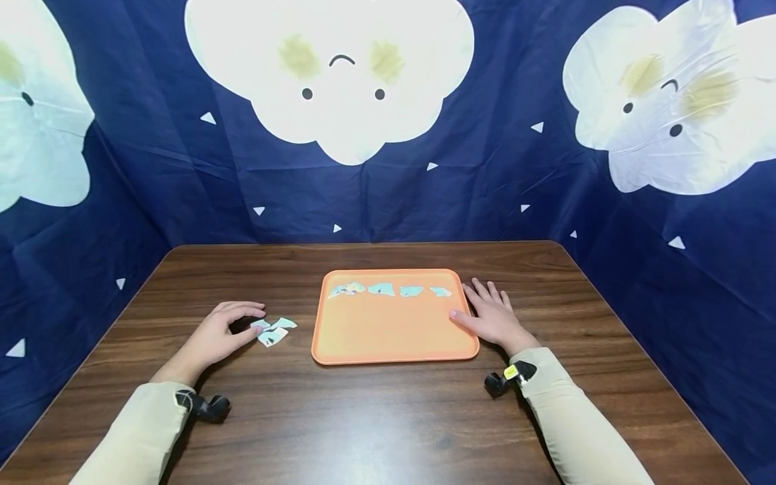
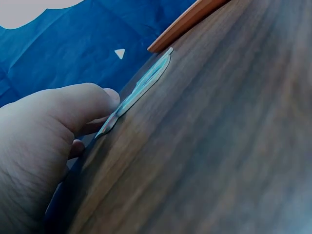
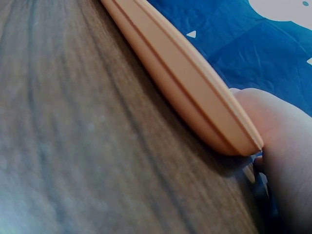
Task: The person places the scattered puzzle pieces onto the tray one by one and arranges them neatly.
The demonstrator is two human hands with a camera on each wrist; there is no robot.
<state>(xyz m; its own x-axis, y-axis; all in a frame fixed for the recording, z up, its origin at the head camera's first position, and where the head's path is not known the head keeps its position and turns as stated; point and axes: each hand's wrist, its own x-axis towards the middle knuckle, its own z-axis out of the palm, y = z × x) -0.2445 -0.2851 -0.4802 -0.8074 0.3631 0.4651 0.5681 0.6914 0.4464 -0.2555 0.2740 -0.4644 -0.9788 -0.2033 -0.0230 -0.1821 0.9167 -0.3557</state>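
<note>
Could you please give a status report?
Left hand at loose printed pieces; right hand, thumb on orange tray; four pieces inside; no obstruction visible.

The left hand partly covers a cluster of scraps, their exact number unclear; printed details on the four pieces in the orange tray are too small to make out. Seen from the right wrist, the tray's wall hides those pieces and part of the right hand. Both sleeves are cropped by the head view's bottom edge.

Navy cloth with 3 white clouds (upside down at centre) hangs behind and beside a wood-grain table
</note>
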